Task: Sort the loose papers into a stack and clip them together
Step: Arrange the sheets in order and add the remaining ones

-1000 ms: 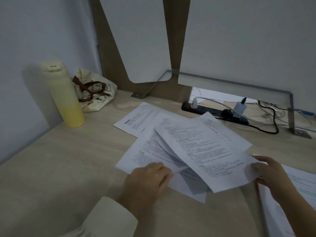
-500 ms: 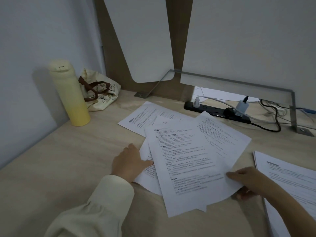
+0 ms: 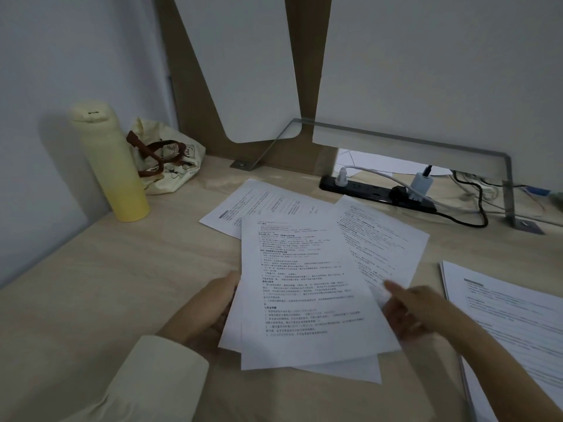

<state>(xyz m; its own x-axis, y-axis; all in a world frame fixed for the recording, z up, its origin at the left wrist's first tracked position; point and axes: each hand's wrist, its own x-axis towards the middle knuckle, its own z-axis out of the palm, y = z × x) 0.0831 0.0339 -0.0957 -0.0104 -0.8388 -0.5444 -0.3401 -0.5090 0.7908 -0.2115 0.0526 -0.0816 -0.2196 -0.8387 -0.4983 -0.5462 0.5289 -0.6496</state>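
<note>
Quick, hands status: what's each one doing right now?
Left hand: closed on the left edge of the gathered papers.
Right hand: gripping their right edge, index finger extended.

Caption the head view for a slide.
Both hands, left and right, square up loose papers on a desk beside a yellow bottle.

1. the left hand [image 3: 210, 309] comes out of a long, loose cream-coloured fabric sleeve [image 3: 146, 382] with a wide, plain cuff that ends at the wrist.
2. the sleeve cloth shows soft folds and no buttons or markings.
3. the right hand [image 3: 417, 312] and its forearm are bare, with no sleeve, watch or ring in view.
</note>
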